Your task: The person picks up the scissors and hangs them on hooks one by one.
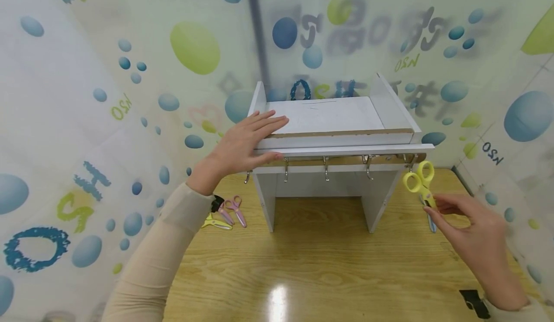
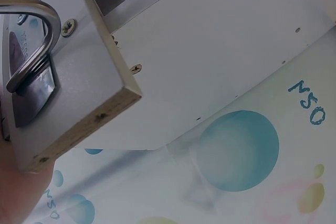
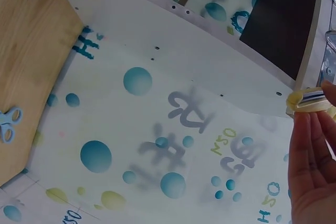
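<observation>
My left hand [image 1: 246, 144] rests on the left front of a white shelf unit [image 1: 329, 115], fingers laid straight over its top and thumb along the front edge. Below that edge runs a hook rail with several metal hooks [image 1: 326, 169]. Up close in the left wrist view are a hook [image 2: 51, 27] and the rail's end; most of that hand is hidden there. My right hand [image 1: 472, 228] pinches yellow scissors [image 1: 426, 196] by the blade end between thumb and fingers. Their handle loops point up, right at the rightmost hook. In the right wrist view the scissors [image 3: 312, 100] overlap the rail's end.
On the wooden table [image 1: 320, 259], left of the shelf, lie pink scissors [image 1: 236, 210] and yellow scissors [image 1: 218, 224], partly behind my left sleeve. Light-blue scissors [image 3: 7, 124] lie to the right of the shelf. A patterned sheet [image 1: 195, 47] hangs behind and at both sides.
</observation>
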A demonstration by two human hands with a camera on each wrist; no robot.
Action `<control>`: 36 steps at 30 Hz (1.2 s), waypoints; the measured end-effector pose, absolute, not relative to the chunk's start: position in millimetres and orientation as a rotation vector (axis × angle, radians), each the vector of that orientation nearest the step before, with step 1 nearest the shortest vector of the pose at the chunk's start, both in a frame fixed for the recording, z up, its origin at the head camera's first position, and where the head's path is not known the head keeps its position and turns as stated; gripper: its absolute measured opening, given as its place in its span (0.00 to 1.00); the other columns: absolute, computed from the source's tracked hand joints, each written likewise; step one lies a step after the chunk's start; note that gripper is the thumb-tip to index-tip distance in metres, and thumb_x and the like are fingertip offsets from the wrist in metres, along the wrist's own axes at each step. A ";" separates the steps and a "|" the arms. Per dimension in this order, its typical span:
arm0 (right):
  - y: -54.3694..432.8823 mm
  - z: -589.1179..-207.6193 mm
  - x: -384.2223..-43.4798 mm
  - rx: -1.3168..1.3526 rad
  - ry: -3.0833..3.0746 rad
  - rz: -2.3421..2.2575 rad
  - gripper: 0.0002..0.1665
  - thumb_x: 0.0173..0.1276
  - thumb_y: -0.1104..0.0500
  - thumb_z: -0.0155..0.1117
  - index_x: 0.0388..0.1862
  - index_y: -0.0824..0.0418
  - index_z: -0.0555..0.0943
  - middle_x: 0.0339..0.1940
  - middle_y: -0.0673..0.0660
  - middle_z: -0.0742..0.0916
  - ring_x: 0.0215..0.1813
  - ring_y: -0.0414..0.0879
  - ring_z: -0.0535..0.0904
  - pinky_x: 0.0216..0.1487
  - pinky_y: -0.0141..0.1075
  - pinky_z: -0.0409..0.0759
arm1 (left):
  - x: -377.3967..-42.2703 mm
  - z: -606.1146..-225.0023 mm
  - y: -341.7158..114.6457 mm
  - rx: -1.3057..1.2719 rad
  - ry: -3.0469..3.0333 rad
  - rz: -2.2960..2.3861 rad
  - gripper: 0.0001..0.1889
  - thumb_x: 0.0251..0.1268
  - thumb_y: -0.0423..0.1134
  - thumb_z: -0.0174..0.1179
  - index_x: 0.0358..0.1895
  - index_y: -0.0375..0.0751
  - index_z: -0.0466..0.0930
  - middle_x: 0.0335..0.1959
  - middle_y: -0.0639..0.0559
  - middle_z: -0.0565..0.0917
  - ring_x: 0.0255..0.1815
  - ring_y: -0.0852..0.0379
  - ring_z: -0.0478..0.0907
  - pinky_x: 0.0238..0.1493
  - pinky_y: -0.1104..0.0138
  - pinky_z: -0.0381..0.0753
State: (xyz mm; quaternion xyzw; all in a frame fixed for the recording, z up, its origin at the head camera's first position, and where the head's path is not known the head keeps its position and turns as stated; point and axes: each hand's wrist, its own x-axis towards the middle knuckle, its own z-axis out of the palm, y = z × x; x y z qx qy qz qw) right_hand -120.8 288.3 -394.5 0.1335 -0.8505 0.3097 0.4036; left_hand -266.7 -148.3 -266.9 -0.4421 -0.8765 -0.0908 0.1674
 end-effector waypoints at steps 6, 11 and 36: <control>289.1 -404.7 -124.1 0.365 -2.096 0.805 0.19 0.46 0.71 0.80 0.41 0.68 0.88 0.37 0.49 0.88 0.42 0.12 0.74 0.48 0.08 0.71 | -267.1 -267.2 -148.4 -1.260 -2.499 -0.259 0.47 0.66 0.79 0.31 0.78 0.51 0.60 0.77 0.50 0.66 0.81 0.49 0.57 0.84 0.56 0.48; 288.0 -407.9 -125.8 0.362 -2.065 0.802 0.18 0.59 0.55 0.77 0.40 0.69 0.88 0.34 0.57 0.88 0.43 0.11 0.73 0.49 0.07 0.70 | -267.2 -267.3 -148.4 -1.261 -2.500 -0.261 0.46 0.66 0.78 0.32 0.78 0.51 0.60 0.77 0.50 0.66 0.81 0.49 0.57 0.84 0.56 0.48; 285.9 -429.0 -133.2 0.350 -2.109 0.665 0.37 0.69 0.33 0.58 0.40 0.67 0.88 0.30 0.62 0.88 0.46 0.07 0.65 0.46 0.06 0.64 | -267.1 -267.7 -148.3 -1.257 -2.498 -0.274 0.47 0.65 0.79 0.30 0.78 0.51 0.60 0.77 0.49 0.66 0.81 0.49 0.57 0.84 0.56 0.47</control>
